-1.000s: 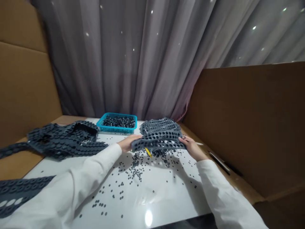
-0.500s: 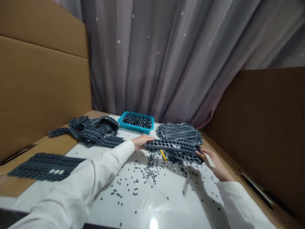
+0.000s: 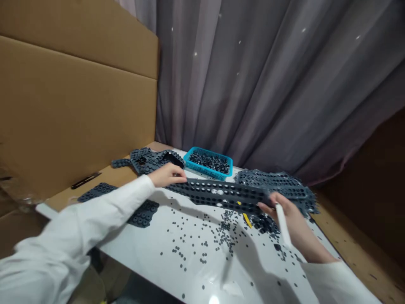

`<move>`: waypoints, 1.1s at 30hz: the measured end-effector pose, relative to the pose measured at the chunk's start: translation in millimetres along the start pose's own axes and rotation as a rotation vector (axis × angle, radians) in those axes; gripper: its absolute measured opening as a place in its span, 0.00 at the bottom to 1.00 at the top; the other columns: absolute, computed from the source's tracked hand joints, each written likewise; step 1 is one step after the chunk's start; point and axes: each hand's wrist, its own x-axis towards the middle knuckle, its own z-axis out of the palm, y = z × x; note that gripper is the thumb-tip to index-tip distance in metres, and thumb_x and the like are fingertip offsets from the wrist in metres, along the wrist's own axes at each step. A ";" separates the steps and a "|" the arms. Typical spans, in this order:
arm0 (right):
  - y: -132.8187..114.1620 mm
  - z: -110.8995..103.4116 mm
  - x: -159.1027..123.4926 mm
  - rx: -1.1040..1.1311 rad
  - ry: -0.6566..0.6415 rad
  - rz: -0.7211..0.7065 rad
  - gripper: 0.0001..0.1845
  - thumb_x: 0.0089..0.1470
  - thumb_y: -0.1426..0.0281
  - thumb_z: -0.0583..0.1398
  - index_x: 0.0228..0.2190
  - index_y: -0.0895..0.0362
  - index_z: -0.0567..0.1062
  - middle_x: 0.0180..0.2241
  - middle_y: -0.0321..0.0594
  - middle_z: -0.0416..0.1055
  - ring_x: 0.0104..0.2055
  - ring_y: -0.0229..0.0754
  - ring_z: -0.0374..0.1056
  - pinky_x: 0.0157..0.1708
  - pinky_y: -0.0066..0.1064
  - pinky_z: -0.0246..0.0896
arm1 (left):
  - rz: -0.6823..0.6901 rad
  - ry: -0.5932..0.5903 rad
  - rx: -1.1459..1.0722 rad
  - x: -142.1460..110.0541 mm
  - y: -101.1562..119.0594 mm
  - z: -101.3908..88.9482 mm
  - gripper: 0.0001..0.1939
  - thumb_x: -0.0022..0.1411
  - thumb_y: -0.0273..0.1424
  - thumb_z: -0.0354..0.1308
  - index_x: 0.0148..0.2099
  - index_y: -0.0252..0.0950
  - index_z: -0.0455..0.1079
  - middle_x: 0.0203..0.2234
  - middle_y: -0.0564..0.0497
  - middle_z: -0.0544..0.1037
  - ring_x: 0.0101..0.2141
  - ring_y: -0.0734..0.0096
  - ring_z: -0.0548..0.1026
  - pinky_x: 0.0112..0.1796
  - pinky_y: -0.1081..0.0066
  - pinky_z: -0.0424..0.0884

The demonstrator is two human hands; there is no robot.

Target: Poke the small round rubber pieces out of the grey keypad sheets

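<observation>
Far left, cardboard wall (image 3: 72, 97), then a heap of gray rubber sheets (image 3: 152, 162), plus a loose sheet (image 3: 142, 215) half under the left sleeve. Left hand (image 3: 167, 175) mostly closed, fingers curled over one end of a long rubber strip (image 3: 218, 194), the strip stretched across the white table (image 3: 177, 274) above scattered black rubber bits (image 3: 202, 249). Behind it, a blue basket (image 3: 190, 158) full of the same bits. Yellow scrap (image 3: 247, 219) just under the strip. Right hand (image 3: 294, 223) partly closed on the strip's other end, a white stick (image 3: 282, 223) gripped there too. Second heap of sheets (image 3: 275, 181) just behind, toward the right.
</observation>
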 end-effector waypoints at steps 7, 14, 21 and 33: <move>-76.1 154.8 30.7 0.216 -0.356 -0.292 0.15 0.49 0.63 0.59 0.23 0.54 0.57 0.23 0.32 0.60 0.27 0.38 0.58 0.29 0.27 0.53 | -0.095 0.238 0.315 -120.6 -49.2 -110.4 0.12 0.60 0.42 0.58 0.36 0.40 0.75 0.34 0.53 0.79 0.37 0.69 0.73 0.42 0.67 0.68; -67.5 248.4 -3.1 0.163 -0.830 -0.476 0.13 0.44 0.76 0.59 0.22 0.54 0.57 0.29 0.35 0.73 0.35 0.43 0.67 0.36 0.30 0.57 | -0.146 0.240 0.592 -247.9 -94.2 -120.3 0.06 0.62 0.32 0.55 0.36 0.47 0.73 0.34 0.59 0.80 0.37 0.70 0.74 0.40 0.69 0.71; -44.5 213.0 9.4 -0.016 -0.781 -0.349 0.10 0.47 0.78 0.57 0.24 0.54 0.60 0.30 0.37 0.75 0.35 0.42 0.69 0.34 0.27 0.57 | -0.222 0.206 0.688 -225.5 -101.1 -119.9 0.09 0.59 0.35 0.49 0.34 0.42 0.71 0.39 0.54 0.78 0.43 0.65 0.72 0.46 0.62 0.68; -28.4 223.5 53.1 -0.262 -0.441 -0.093 0.11 0.43 0.79 0.60 0.27 0.55 0.64 0.32 0.42 0.73 0.40 0.48 0.69 0.39 0.32 0.55 | -0.042 -0.092 0.803 -18.0 -94.1 -31.8 0.15 0.47 0.26 0.57 0.39 0.40 0.74 0.44 0.48 0.77 0.48 0.59 0.71 0.53 0.59 0.59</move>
